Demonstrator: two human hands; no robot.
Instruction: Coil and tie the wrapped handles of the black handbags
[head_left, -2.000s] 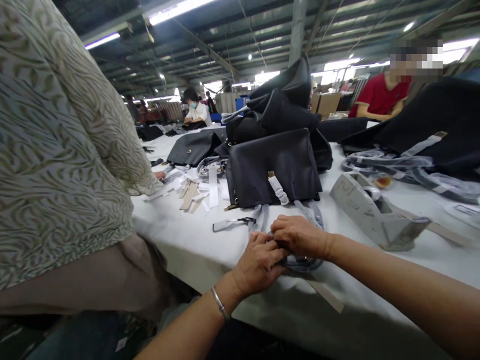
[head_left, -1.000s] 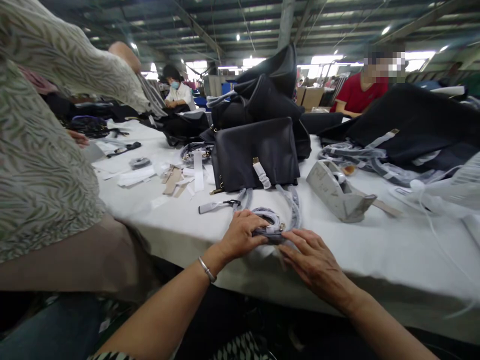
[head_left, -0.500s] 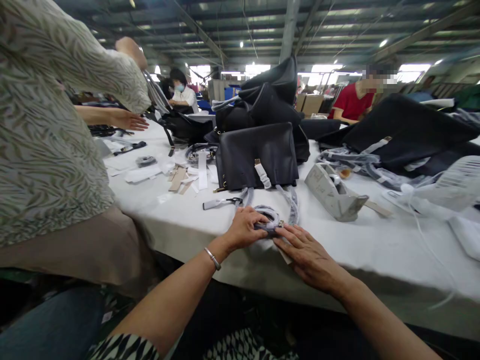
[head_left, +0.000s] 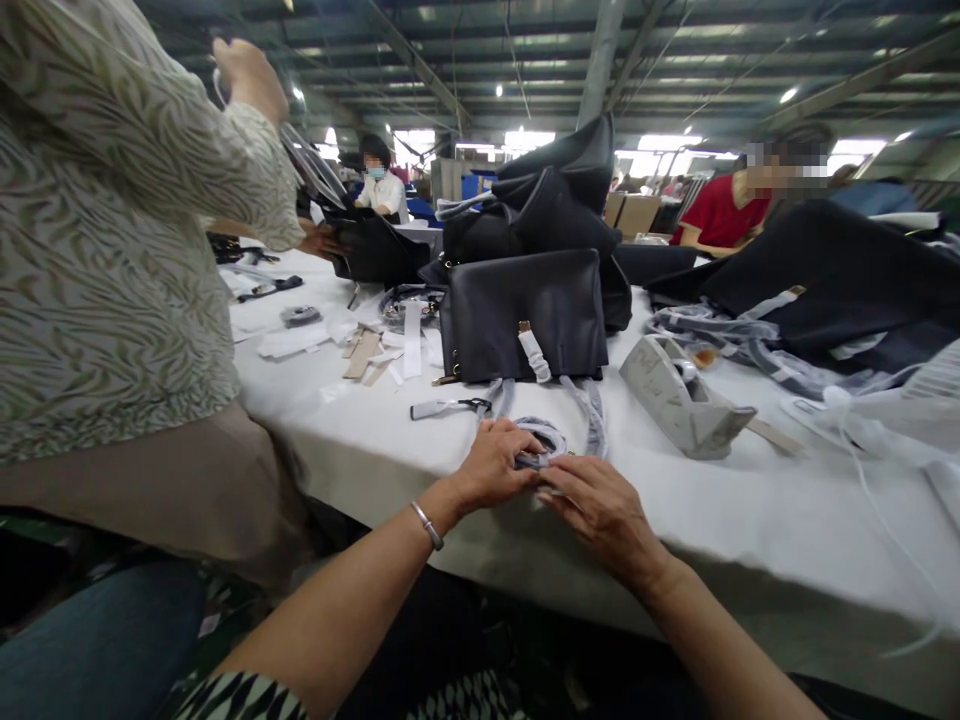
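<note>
my left hand (head_left: 491, 465): closed on the near side of the coil of grey strap (head_left: 541, 432), with the fingers curled over it.

my right hand (head_left: 600, 515): low and close to the coil, with the fingers pointing left. the fingertips (head_left: 546, 482) are at its near right edge. i cannot tell if this hand grips or only touches, because the fingers hide that spot.

coil of grey strap: a small flat loop on the table, right between my hands. my left hand is the one on top of it, so that hand is a bit nearer.

two strap strands (head_left: 592, 420): they go from the coil to the far side, one on the left and one on the right. so the long line of the strap points straight away from me.

dark grey leather handbag (head_left: 525, 315): it sits far past my hands, at the far end of the strands.

short strap with a black clip (head_left: 442, 409): it lies flat, left of the strands.

grey tape holder (head_left: 679, 397): it sits to the right, well apart from my hands.

white table cover (head_left: 757, 530): it lies under all of this.

patterned sleeve (head_left: 127, 190): another person's, far left, well apart from my hands.
</note>
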